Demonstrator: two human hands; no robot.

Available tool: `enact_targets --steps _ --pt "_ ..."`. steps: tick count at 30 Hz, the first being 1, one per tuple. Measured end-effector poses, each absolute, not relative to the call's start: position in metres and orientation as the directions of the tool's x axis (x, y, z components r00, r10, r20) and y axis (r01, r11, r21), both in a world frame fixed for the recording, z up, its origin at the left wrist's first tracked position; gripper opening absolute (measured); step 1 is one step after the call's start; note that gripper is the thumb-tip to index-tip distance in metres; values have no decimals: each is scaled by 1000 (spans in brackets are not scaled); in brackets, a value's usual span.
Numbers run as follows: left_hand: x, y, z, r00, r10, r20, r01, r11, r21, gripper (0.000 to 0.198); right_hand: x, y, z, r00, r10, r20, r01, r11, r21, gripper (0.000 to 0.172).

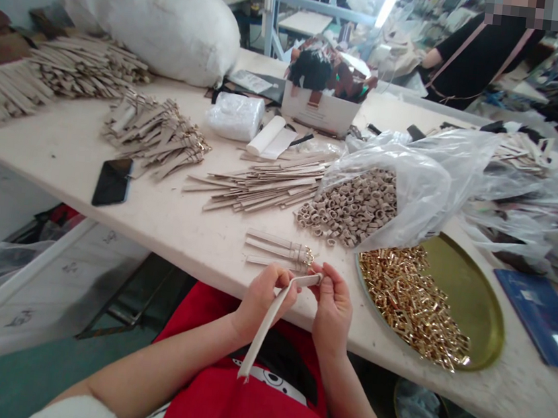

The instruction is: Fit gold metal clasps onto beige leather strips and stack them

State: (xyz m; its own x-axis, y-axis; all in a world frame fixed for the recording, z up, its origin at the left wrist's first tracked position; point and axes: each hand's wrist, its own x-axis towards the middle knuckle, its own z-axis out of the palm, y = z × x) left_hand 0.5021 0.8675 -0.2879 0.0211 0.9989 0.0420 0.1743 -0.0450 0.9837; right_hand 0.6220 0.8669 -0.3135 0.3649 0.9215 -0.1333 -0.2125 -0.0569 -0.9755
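A light beige strap [267, 324] runs between my hands, its long end hanging over the red apron. My left hand [264, 300] pinches it near the bend. At its short end, the fingertips of my right hand [332, 308] are closed on the strap; any small part there is hidden. Just beyond my hands, a few straps with gold buckles [279, 247] lie side by side. A heap of small beige loops [353, 207] spills from a clear plastic bag [426, 184]. Gold buckles [413, 303] fill part of a round olive tray [478, 310] to the right.
Loose strips [266, 184] lie mid-table, with strap piles [157, 133] further left. A black phone [113, 181] rests near the front edge. Behind stand a white sack [154, 16] and a box of scraps [316, 110]. A blue folder [541, 316] is at right; a person [479, 57] is beyond.
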Motion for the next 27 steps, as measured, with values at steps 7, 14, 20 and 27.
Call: enact_targets --steps 7,14,20,27 --pt "506 873 -284 5 979 -203 -209 200 957 23 631 874 -316 180 890 -420 -611 -234 -756 22" --pt "505 873 -286 3 969 -246 -232 240 943 23 632 867 -316 -7 818 -575 -740 -391 -547 23" --pt "509 869 -290 77 986 -149 -84 155 984 17 619 866 -310 15 863 -505 -749 -324 -577 19" --pt "472 884 -280 681 611 -404 -122 638 760 44 640 867 -306 127 897 -423 -533 -298 -792 23"
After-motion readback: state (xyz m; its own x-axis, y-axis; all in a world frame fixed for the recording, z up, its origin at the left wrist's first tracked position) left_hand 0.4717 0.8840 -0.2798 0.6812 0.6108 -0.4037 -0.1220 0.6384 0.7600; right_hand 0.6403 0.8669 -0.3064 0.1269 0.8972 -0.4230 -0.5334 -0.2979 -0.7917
